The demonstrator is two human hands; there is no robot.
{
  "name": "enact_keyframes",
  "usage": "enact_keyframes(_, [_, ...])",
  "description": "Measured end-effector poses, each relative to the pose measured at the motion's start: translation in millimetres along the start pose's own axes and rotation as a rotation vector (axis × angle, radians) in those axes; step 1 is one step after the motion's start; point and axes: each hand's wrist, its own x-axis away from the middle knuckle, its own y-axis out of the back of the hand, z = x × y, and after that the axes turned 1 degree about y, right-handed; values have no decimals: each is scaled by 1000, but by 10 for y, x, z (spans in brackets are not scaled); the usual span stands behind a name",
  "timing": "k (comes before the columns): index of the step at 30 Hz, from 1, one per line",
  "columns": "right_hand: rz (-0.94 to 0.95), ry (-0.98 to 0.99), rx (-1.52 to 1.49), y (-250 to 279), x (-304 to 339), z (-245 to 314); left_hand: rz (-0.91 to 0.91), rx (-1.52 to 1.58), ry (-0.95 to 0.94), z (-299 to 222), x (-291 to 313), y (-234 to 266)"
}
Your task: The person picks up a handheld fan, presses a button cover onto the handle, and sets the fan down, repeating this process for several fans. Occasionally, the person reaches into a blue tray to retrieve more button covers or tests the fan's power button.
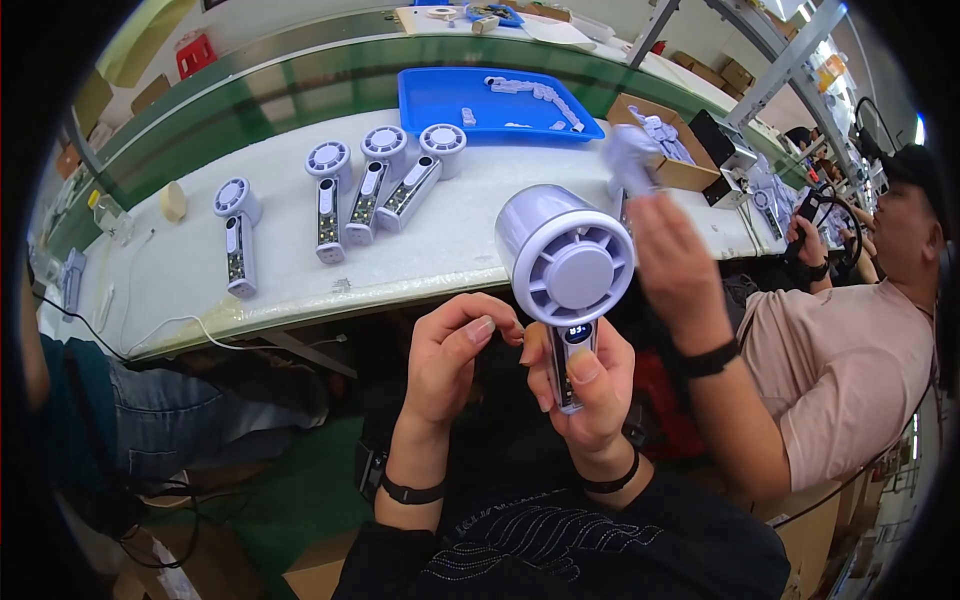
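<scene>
My right hand (597,400) is wrapped round the handle of a pale lilac handheld fan (578,265), held upright above my lap. Its thumb presses on the front of the handle, just below a small lit display. The round fan head faces me. Beside the handle, my left hand (445,355) is closed, thumb and fingers curled together. What it may be pinching is hidden. On the white worktable (290,275) stand more lilac fans with circuit boards showing in their handles: one fan (237,235) by itself at left and a group of fans (370,185) nearer the middle.
A blue tray (415,105) with small white parts sits at the back. Right of it is a cardboard box (690,180) of lilac parts. A co-worker's blurred hand (680,260) reaches in at right with another lilac fan. A white cable (200,325) hangs over the table's front edge.
</scene>
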Motion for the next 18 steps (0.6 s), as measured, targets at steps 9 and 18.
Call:
enact_keyframes(9, [35, 12, -104, 30, 24, -42, 5, 66, 23, 28, 9, 22])
enact_keyframes(18, [47, 1, -91, 20, 37, -36, 12, 70, 9, 36, 15, 30])
